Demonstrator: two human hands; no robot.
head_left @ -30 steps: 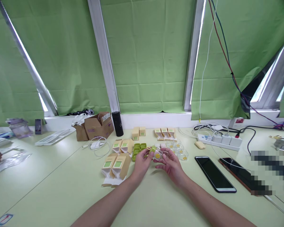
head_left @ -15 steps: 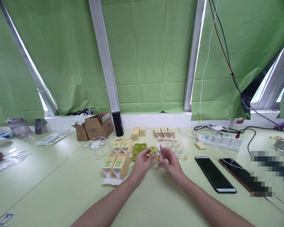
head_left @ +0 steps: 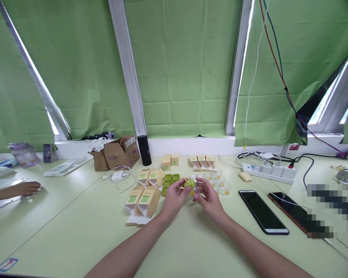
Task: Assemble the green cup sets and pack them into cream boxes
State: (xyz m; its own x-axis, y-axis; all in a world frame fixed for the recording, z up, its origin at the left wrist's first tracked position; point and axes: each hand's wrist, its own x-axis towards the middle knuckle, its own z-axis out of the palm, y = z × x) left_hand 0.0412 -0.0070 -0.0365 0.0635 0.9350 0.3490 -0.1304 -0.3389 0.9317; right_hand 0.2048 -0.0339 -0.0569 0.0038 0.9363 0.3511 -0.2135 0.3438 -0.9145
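Observation:
My left hand (head_left: 175, 195) is closed on a small rounded green container (head_left: 189, 183) with a tan rim. Facing it, my right hand (head_left: 207, 195) has its fingers curled around a small clear plastic cup (head_left: 192, 192) with a yellow spot inside, mostly hidden by the fingers. Just behind the left hand stand several green cups (head_left: 167, 180) in rows. To the right of my hands are several clear cups (head_left: 220, 184) with yellow centres. Open tan cartons with green labels (head_left: 145, 199) stand left of my left hand.
More small tan boxes (head_left: 203, 162) stand at the back. A cardboard box (head_left: 121, 152) and a black cylinder (head_left: 144, 150) are at the left rear. On the right lie a phone (head_left: 263, 211), a power strip (head_left: 269, 172) and cables. Another person's hand (head_left: 27, 188) rests at far left.
The green container has turned and tilted in my left hand, showing more of its green side. The other person's hand has come further in from the left.

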